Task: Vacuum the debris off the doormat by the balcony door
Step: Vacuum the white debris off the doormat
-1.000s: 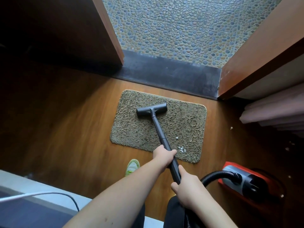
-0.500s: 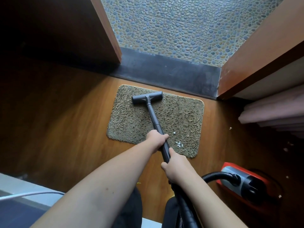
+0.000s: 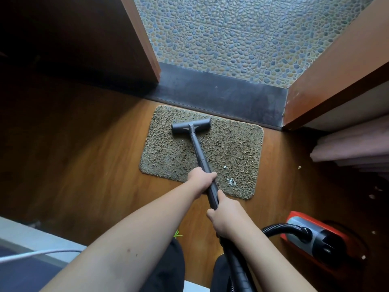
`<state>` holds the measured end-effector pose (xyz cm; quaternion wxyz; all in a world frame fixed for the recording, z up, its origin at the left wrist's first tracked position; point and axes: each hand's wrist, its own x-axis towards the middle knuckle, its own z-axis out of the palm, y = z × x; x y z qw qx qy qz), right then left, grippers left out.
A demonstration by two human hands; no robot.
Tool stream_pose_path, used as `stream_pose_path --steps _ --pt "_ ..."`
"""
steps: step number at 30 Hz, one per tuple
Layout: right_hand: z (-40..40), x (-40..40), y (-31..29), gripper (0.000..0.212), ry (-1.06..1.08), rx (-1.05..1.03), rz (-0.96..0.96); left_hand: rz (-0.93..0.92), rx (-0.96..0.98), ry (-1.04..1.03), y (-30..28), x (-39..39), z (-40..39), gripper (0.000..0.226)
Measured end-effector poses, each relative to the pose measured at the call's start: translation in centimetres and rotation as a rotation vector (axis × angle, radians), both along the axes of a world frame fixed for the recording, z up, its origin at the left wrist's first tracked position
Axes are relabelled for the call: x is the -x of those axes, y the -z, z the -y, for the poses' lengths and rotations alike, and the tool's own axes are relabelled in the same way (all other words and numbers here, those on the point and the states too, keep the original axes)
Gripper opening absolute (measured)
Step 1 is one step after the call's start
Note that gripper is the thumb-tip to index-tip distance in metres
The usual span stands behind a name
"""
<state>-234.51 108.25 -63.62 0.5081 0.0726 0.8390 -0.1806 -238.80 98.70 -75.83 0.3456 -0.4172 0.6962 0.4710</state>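
Observation:
A shaggy olive doormat (image 3: 235, 148) lies on the wooden floor in front of the dark door sill. The black vacuum head (image 3: 190, 125) rests on the mat's far left part, its wand (image 3: 200, 157) slanting back toward me. My left hand (image 3: 201, 179) grips the wand over the mat's near edge. My right hand (image 3: 226, 218) grips it lower down, near where the hose starts. White crumbs of debris (image 3: 231, 181) sit on the mat's near right part, to the right of the wand.
The red and black vacuum body (image 3: 311, 237) stands on the floor at the right, joined by a black hose (image 3: 273, 227). More crumbs (image 3: 299, 167) lie on the floor at the right near pink curtains (image 3: 353, 148). The pebble-tiled balcony floor (image 3: 242, 34) lies beyond the sill. A white cable (image 3: 37, 254) runs at lower left.
The vacuum head slid away from me along the mat toward the door sill, then stayed near the far edge. Both hands stretched forward with the wand.

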Motion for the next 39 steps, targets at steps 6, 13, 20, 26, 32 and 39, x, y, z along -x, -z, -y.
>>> stream_pose_path --steps 6,13,20,26,32,39 --pt "-1.4 -2.4 -1.2 0.064 -0.025 0.008 0.033 -0.005 -0.018 -0.026 -1.0 -3.0 -1.4 0.026" --pt "-3.3 -5.2 -2.5 0.07 -0.056 -0.01 0.082 0.017 -0.017 -0.013 -2.3 -6.5 -3.2 0.023" --pt "-4.0 -6.6 -2.8 0.073 -0.031 -0.012 0.125 0.037 -0.005 -0.001 -2.1 -8.8 -4.2 0.059" --pt "-3.0 -6.3 -2.1 0.071 -0.047 -0.009 0.086 -0.004 0.014 -0.02 -1.9 -8.0 -3.2 0.024" --pt "-0.7 -4.7 -0.8 0.069 -0.067 -0.032 0.022 -0.024 0.023 -0.021 -0.9 -5.5 -1.1 0.025" --pt "1.1 -3.2 0.3 0.071 -0.062 -0.035 0.013 -0.011 0.023 -0.017 -0.1 -3.4 0.4 0.034"
